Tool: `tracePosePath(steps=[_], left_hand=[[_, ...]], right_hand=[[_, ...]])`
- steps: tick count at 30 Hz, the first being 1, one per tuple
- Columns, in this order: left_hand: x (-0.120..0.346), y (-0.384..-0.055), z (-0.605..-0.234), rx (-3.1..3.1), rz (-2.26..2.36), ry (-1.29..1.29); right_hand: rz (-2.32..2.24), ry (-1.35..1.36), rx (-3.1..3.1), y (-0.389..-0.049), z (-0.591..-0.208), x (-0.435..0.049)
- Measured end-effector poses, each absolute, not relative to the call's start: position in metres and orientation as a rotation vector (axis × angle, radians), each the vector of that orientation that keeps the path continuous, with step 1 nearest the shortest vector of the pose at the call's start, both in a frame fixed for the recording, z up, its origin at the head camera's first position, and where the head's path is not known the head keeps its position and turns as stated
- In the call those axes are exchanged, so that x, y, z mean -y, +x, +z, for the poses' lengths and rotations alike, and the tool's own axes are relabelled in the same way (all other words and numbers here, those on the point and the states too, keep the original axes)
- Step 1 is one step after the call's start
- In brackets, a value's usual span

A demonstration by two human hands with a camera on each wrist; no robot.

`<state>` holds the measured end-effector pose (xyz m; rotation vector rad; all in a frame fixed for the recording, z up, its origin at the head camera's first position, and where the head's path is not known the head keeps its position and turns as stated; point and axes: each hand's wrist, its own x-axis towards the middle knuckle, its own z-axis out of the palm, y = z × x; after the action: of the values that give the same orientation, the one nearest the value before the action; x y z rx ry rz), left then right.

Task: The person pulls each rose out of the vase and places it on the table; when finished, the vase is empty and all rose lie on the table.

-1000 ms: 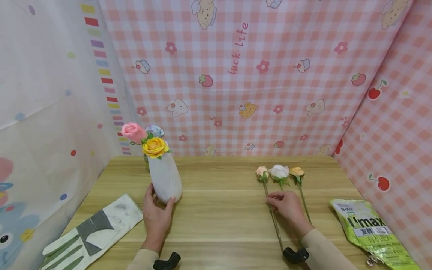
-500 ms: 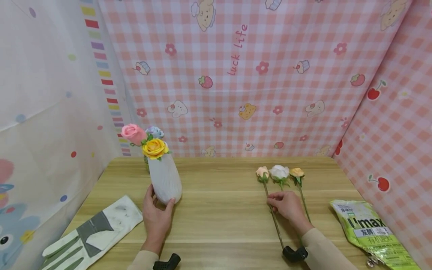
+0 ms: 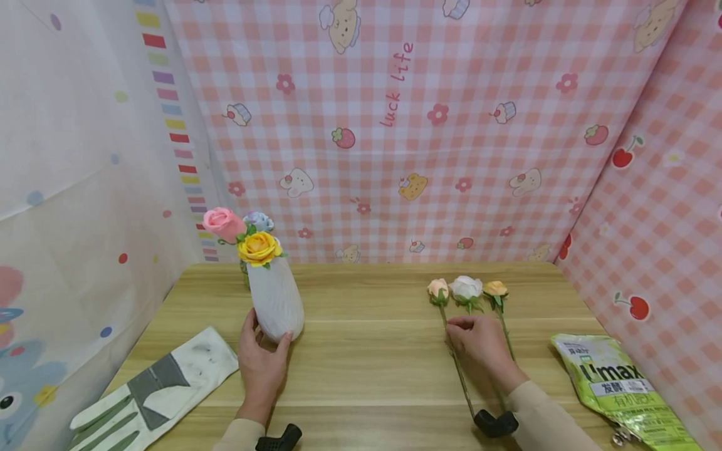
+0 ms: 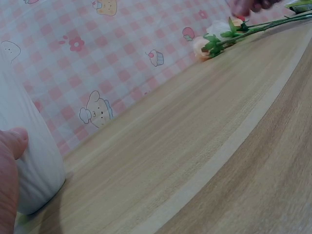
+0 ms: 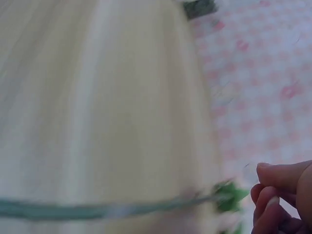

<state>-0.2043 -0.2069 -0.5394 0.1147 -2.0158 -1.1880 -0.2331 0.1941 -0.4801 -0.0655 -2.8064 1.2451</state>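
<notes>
My left hand (image 3: 262, 369) holds a white ribbed vase (image 3: 276, 300) low on its body, thumb in front. A pink rose (image 3: 224, 224), a yellow rose (image 3: 260, 248) and a bluish flower (image 3: 259, 220) stand in its mouth. On the right, my right hand (image 3: 479, 344) hovers over three flowers with fingers curled and thumb near the index finger; nothing shows between them in the right wrist view. Under it lie a peach rose (image 3: 438, 289), a white rose (image 3: 467, 287), its stem hidden by the hand, and an orange-yellow rose (image 3: 496, 289). A green stem (image 5: 122, 210) runs apart from the fingertips.
A white and grey glove (image 3: 160, 388) lies at the left of the wooden table (image 3: 361, 376). A green Umax bag (image 3: 620, 382) lies at the right. Pink checked cloth (image 3: 395, 156) hangs behind the table.
My right hand has risen slightly away from the peach rose's stem, over the white rose's stem. The left hand and the vase have not moved.
</notes>
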Motion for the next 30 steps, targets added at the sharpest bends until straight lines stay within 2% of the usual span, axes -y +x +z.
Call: tracePosePath(steps=[6, 15, 22, 30], left_hand=[[0.208, -0.205, -0.538, 2.011, -1.176, 0.108], [0.208, -0.204, -0.536, 2.017, -1.187, 0.120], [0.207, -0.204, -0.539, 2.020, -1.215, 0.130], [0.207, -0.206, -0.539, 1.999, -1.227, 0.131]], right_hand=[[1.189, 0.207, 2.785, -0.227, -0.432, -0.168], [1.423, 0.550, 2.697, -0.220, -0.364, -0.076], [1.528, 0.764, 2.611, -0.231, -0.342, -0.002], [1.528, 0.804, 2.569, -0.238, -0.324, 0.055]])
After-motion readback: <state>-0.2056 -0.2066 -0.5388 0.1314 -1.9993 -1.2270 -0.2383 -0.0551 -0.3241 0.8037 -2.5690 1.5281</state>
